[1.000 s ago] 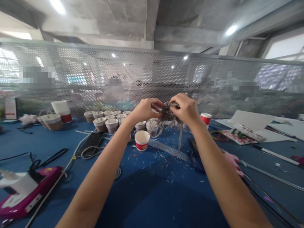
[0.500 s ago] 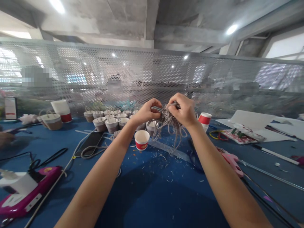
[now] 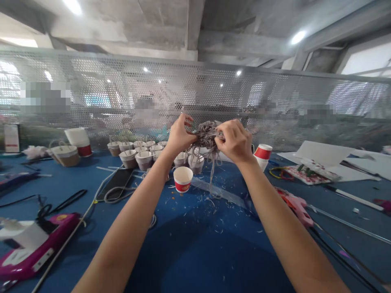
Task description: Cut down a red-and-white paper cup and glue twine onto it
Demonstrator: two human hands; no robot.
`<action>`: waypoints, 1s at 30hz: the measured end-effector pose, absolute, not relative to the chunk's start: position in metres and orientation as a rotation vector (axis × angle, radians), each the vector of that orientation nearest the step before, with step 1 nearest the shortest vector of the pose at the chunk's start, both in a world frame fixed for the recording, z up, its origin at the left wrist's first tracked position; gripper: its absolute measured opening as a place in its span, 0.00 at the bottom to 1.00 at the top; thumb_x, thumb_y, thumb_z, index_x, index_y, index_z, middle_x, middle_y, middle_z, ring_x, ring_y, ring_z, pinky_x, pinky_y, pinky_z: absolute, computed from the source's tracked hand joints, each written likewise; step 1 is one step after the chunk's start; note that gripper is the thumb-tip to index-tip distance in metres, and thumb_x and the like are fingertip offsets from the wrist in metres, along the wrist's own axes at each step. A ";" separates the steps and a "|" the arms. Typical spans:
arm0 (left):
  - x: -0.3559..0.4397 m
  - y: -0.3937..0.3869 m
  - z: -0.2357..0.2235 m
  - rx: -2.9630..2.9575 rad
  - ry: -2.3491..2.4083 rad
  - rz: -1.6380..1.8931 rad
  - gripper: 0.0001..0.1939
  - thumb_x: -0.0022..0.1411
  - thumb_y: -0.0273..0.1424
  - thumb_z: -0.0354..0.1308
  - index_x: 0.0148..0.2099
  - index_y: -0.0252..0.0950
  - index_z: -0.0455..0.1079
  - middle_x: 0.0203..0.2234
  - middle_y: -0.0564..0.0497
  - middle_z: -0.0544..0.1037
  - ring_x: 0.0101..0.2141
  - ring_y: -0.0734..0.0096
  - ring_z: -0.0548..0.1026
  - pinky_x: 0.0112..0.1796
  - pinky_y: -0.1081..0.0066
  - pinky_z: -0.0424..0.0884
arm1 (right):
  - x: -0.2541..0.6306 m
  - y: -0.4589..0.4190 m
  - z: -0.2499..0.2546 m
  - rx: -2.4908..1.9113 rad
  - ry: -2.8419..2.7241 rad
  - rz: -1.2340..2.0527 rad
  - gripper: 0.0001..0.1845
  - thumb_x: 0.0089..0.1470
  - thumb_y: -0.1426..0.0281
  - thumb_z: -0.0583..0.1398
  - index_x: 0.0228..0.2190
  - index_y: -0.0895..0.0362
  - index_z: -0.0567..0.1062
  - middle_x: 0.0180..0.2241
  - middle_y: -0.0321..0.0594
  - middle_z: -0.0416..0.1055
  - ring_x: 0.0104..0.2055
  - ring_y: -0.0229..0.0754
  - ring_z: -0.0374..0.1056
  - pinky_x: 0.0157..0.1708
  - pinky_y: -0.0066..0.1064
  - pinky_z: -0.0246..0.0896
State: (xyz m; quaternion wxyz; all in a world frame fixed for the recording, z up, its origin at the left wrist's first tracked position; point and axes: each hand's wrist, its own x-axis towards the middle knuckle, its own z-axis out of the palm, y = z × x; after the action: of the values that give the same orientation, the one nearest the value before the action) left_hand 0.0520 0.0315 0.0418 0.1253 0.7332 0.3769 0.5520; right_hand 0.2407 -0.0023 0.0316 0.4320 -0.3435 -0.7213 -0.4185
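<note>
A loose tangle of grey cord (image 3: 208, 134) hangs in the air above the table, between my two hands. My right hand (image 3: 236, 140) pinches strands at its right side, fingers curled. At its left side, my left hand (image 3: 182, 134) grips the tangle near the thumb, with the upper fingers raised and a little apart; part of that grip is hidden. Several strands dangle below. Beneath and slightly left stands a red and white paper cup (image 3: 182, 186), upright with its mouth up.
Several cord-wrapped cups with handles (image 3: 144, 160) stand in rows behind my left forearm. Stacked paper cups (image 3: 263, 155) and a pink glue gun (image 3: 297, 207) are to the right. A magenta power strip (image 3: 42, 244) and a dark phone (image 3: 116, 185) lie left. White scraps litter the blue table (image 3: 195, 252).
The tangle has been raised and moved a little left, with fewer strands hanging down. My left hand has shifted left and up, its fingers more spread.
</note>
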 end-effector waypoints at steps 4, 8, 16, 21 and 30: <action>0.048 0.032 0.045 2.161 1.191 1.656 0.22 0.39 0.23 0.59 0.40 0.37 0.62 0.37 0.49 0.70 0.31 0.70 0.72 0.35 0.67 0.69 | 0.246 0.003 0.030 -0.923 -1.660 -0.949 0.16 0.43 0.77 0.55 0.38 0.55 0.66 0.39 0.48 0.64 0.45 0.52 0.61 0.41 0.44 0.61; 0.040 0.034 0.047 2.128 1.276 1.690 0.20 0.39 0.26 0.61 0.38 0.37 0.62 0.35 0.50 0.71 0.30 0.70 0.71 0.37 0.66 0.68 | 0.249 0.001 0.032 -0.981 -1.603 -0.953 0.17 0.42 0.76 0.57 0.38 0.55 0.65 0.40 0.49 0.62 0.47 0.55 0.60 0.43 0.49 0.59; 0.023 0.049 0.042 2.047 1.470 1.861 0.18 0.38 0.28 0.63 0.34 0.37 0.61 0.35 0.51 0.70 0.33 0.68 0.70 0.39 0.66 0.65 | 0.258 -0.005 0.038 -1.043 -1.500 -0.904 0.14 0.43 0.76 0.55 0.36 0.54 0.65 0.38 0.48 0.61 0.46 0.54 0.60 0.37 0.43 0.62; 0.005 0.064 0.036 1.998 1.602 1.904 0.19 0.38 0.31 0.63 0.34 0.37 0.61 0.33 0.51 0.69 0.37 0.66 0.69 0.42 0.65 0.64 | 0.263 -0.003 0.037 -1.112 -1.510 -0.941 0.09 0.43 0.75 0.54 0.32 0.55 0.66 0.36 0.46 0.63 0.37 0.48 0.64 0.30 0.37 0.60; -0.015 0.085 0.015 1.831 1.770 1.892 0.18 0.35 0.31 0.65 0.30 0.37 0.62 0.33 0.49 0.70 0.42 0.60 0.68 0.46 0.61 0.64 | 0.268 0.002 0.037 -1.129 -1.443 -1.020 0.07 0.41 0.76 0.54 0.27 0.55 0.65 0.31 0.43 0.64 0.30 0.43 0.64 0.27 0.34 0.56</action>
State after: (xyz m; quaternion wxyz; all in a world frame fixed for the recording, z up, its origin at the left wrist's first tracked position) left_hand -0.0146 0.0846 0.0154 -0.0153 0.5770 0.5580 0.5962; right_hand 0.2683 0.0017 0.0367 0.4991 -0.4665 -0.5962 -0.4216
